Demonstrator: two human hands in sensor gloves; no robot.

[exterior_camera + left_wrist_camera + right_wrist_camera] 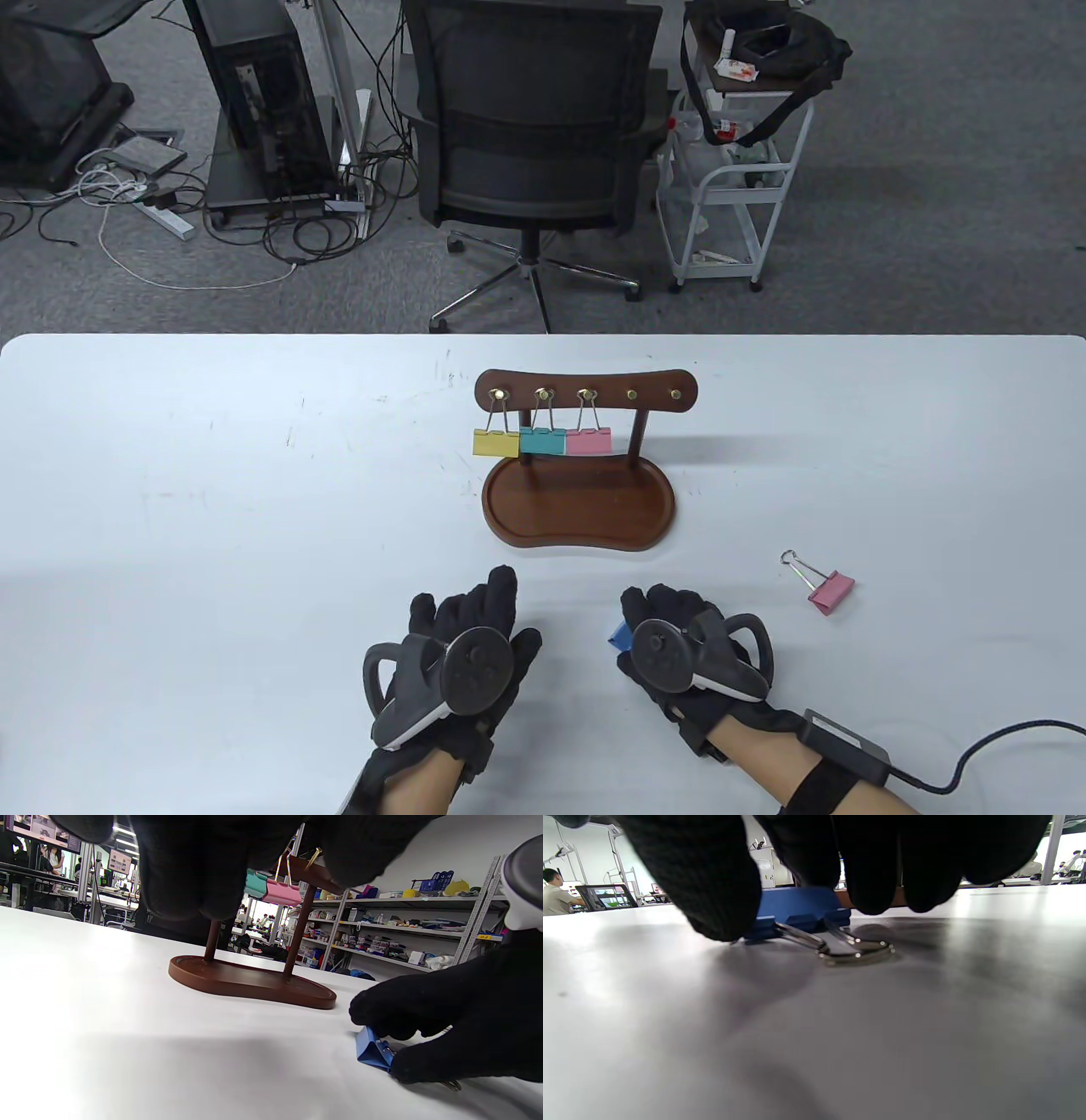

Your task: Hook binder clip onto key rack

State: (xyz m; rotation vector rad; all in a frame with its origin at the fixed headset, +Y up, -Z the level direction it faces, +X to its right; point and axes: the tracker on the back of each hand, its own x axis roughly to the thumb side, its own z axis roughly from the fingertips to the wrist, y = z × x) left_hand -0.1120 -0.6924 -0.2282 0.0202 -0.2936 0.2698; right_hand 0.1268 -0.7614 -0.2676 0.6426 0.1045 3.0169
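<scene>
A brown wooden key rack [585, 392] stands mid-table on its tray base [580, 509]. Yellow [495, 442], teal [541, 441] and pink [588, 441] binder clips hang on its three left hooks; the two right hooks [632, 394] are bare. A blue binder clip [618, 635] lies on the table in front of the rack. My right hand [638, 608] covers it, and thumb and fingers pinch it in the left wrist view [371, 1050] and the right wrist view [797, 906]. My left hand [475, 607] rests open and empty on the table to its left.
A second pink binder clip [830, 592] lies loose on the table to the right of my right hand. The rack's base [250, 982] is just beyond both hands. An office chair [534, 127] and a cart stand past the table's far edge.
</scene>
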